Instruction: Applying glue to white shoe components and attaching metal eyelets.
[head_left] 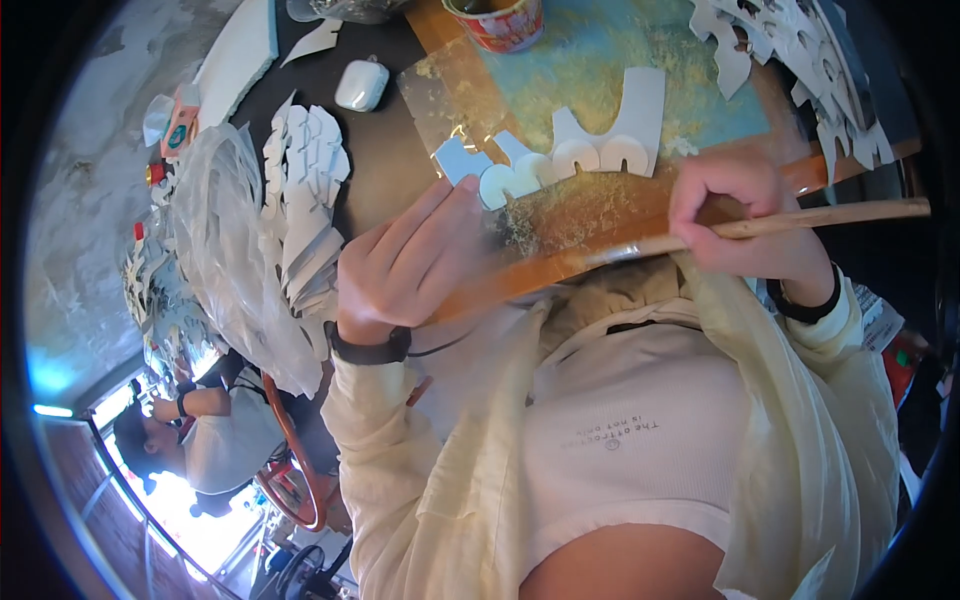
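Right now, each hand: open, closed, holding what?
Left hand: touching flat, pale, scalloped cutouts; grip can't be told.
Right hand: closed, holding a long, light-brown wooden stick.

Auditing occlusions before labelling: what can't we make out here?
Head view: far tip of the wooden-handled tool in the right hand, blurred.
Head view: palm side of the left hand, hidden by its own back.
Head view: far rim of the red-and-white cup, cut off by the top edge.
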